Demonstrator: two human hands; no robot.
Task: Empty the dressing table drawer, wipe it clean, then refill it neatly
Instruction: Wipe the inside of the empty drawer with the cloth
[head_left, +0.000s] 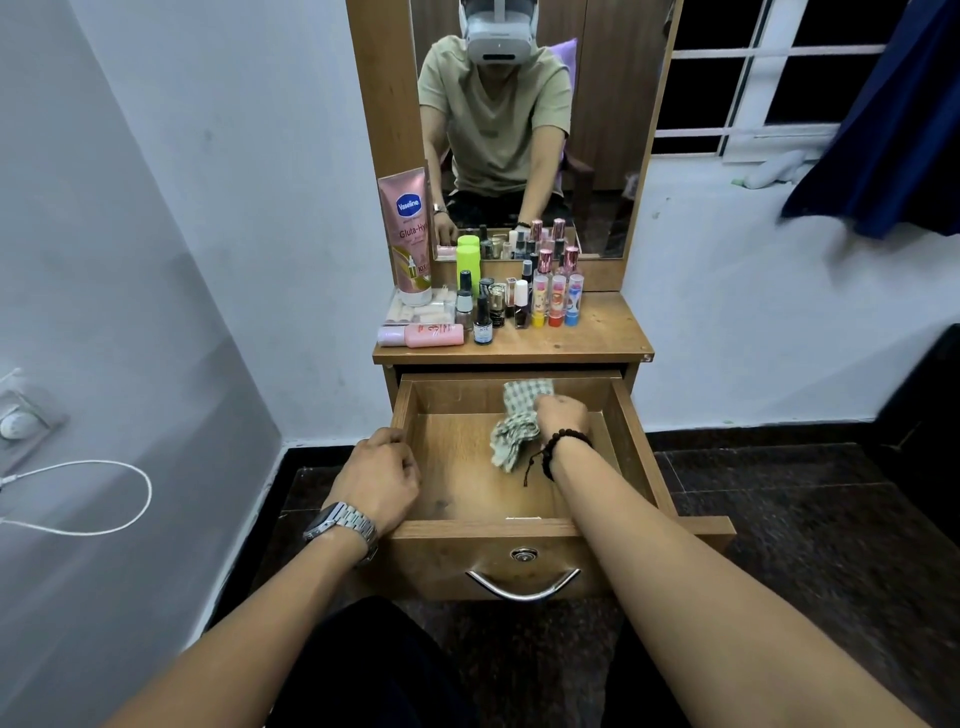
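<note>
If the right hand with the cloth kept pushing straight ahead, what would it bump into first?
Probably the drawer's back wall. The right hand holds the cloth close to it already, though depth is hard to judge.

Wooden drawer (641, 447) pulled fully open, inside bare except a crumpled green checked cloth (514, 434) at back right. Cosmetics bottles (498, 306) clustered upright on surface (597, 332) above.

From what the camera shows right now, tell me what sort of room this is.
Probably a bedroom or dressing corner at home: a wooden dressing table with a mirror, cosmetics bottles on top, and a curtained window.
</note>
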